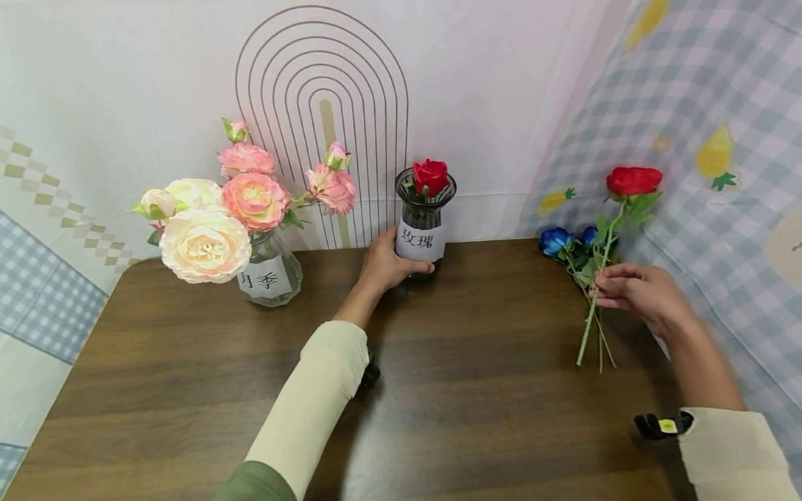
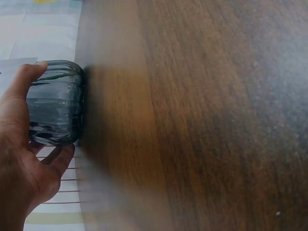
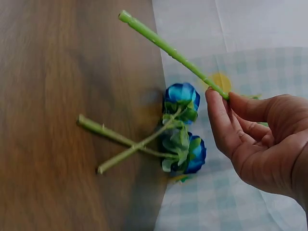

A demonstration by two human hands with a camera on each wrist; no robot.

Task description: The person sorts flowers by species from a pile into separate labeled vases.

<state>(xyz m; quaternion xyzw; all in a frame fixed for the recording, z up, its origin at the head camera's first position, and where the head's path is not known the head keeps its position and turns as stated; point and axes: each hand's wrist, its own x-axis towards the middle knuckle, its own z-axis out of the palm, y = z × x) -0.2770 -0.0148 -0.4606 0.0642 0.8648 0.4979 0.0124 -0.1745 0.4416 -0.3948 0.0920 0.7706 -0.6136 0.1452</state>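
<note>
My left hand (image 1: 390, 265) grips the lower part of a dark glass vase (image 1: 428, 214), thumb across its front below a white label with Chinese characters (image 1: 419, 240). One red rose (image 1: 431, 177) stands in that vase, its bloom just above the rim. In the left wrist view the ribbed vase base (image 2: 57, 108) sits between thumb and fingers. At the right, my right hand (image 1: 641, 294) pinches the green stem (image 3: 168, 49) of another red rose (image 1: 634, 180), held upright with its bloom on top. Below and behind it, two blue roses (image 3: 182, 98) lie with their stems crossed on the table.
A clear glass vase (image 1: 285, 273) with a label stands at the left, full of pink and cream flowers (image 1: 205, 242). The brown wooden table (image 1: 446, 396) meets a white patterned cloth (image 1: 488, 92) at the back and a checked cloth (image 1: 738, 216) along the right.
</note>
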